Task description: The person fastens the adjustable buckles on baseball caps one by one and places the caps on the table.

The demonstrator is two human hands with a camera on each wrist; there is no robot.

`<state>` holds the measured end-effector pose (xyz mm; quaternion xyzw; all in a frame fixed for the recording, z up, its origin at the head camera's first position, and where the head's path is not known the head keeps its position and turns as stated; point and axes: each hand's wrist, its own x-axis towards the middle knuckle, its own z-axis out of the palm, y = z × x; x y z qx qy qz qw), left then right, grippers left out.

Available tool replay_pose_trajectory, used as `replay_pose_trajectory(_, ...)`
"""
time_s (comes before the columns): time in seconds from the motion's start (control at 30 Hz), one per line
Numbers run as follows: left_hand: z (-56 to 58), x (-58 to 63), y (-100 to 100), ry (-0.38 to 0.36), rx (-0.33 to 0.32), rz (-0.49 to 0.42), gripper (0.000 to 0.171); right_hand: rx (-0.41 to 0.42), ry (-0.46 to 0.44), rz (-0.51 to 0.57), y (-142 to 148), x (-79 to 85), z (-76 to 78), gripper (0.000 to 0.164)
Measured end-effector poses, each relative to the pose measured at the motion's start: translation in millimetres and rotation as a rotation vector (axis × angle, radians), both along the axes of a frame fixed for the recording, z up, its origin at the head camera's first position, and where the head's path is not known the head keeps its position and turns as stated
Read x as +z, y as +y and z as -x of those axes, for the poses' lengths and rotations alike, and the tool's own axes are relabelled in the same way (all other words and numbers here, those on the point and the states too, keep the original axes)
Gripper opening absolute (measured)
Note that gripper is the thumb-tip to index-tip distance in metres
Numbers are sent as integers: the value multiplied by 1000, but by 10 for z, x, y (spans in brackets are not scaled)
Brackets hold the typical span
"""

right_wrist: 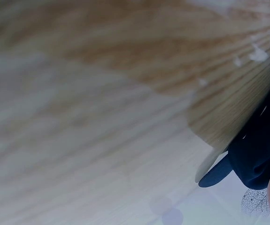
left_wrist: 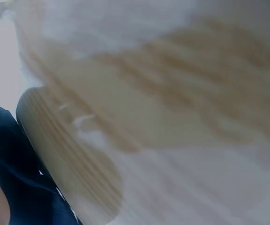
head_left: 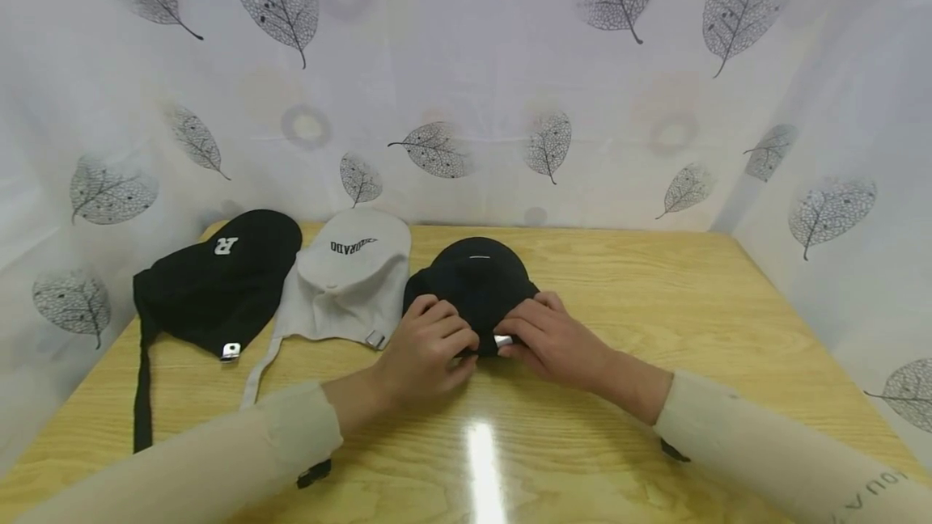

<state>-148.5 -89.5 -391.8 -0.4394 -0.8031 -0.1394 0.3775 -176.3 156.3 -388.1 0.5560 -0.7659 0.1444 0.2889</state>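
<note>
Fingers (head_left: pixel 459 339) of left hand (head_left: pixel 428 348) and right hand (head_left: pixel 548 340) grasp a round-brimmed black fabric cap (head_left: pixel 476 291) near frame centre. Uneven pulling could twist it askew.

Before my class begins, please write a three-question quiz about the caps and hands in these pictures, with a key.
1. Fill in: the leftmost cap bears the white letter ____.
2. True or false: the white cap carries no lettering at all.
3. Choose: which cap do both the left hand and the right hand hold?
A) the leftmost cap
B) the white cap
C) the rightmost cap

Key: 1. R; 2. False; 3. C.
</note>
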Motion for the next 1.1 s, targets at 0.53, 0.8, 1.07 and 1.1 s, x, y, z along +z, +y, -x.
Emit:
replay_pose_trajectory(0.53,10,-7,2,32,-13,-6,12,-10,-22,-12,-14,5,7,30)
replay_pose_trajectory(0.8,8,-2,33,44,-16,12,11,-4,-8,-2,-10,-12,1,30)
replay_pose_trajectory(1.07,-6,-3,10,17,7,24,16,-4,-14,-6,-2,-17,2,28)
replay_pose_trajectory(1.1,-8,-2,5,16,9,23,16,-4,-14,-7,-2,-16,3,29)
